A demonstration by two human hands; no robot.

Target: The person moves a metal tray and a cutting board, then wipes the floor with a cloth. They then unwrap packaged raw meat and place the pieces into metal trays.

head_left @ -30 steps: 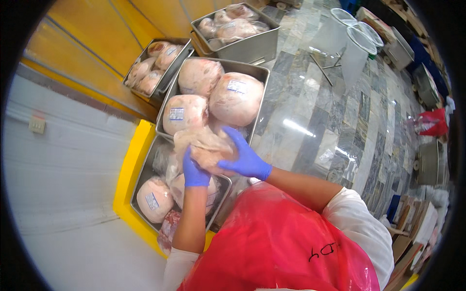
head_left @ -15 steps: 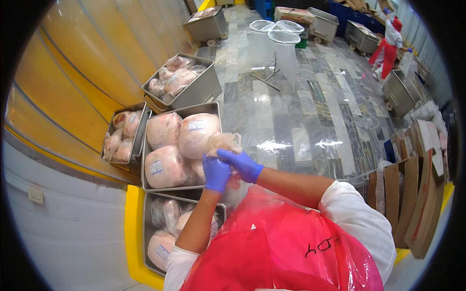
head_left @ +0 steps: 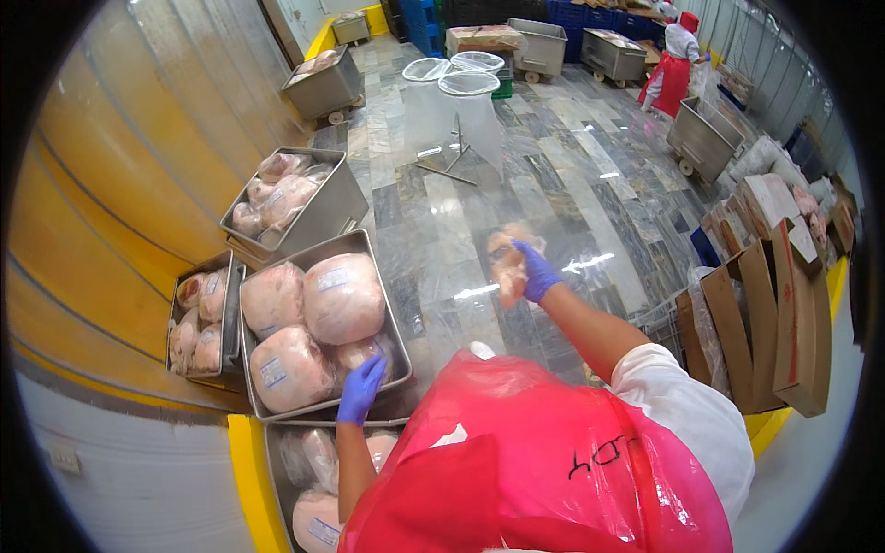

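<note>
My right hand (head_left: 537, 271), in a blue glove, is out over the floor, closed on a crumpled, pinkish plastic bag (head_left: 509, 267); what the bag contains is too blurred to tell. My blue-gloved left hand (head_left: 361, 389) has its fingers stretched out at the near right corner of a steel tub (head_left: 395, 318). Beside those fingers lies a smaller wrapped piece of meat (head_left: 355, 352), partly covered by them. Large plastic-wrapped meat pieces with labels fill the rest of this tub, among them a round one (head_left: 344, 300) at its far right.
More steel tubs of wrapped meat stand along the left, one (head_left: 327, 198) beyond mine and another (head_left: 269, 452) nearer me. Ahead is a stand with hooped clear bags (head_left: 468, 83). Cardboard boxes (head_left: 800, 341) line the right side. A co-worker in a red apron (head_left: 670, 83) stands far right.
My hands, together on the bag above the tub, have parted. The right has carried the pinkish bag rightward over the floor; the left has dropped to the tub's corner. My view has shifted right.
</note>
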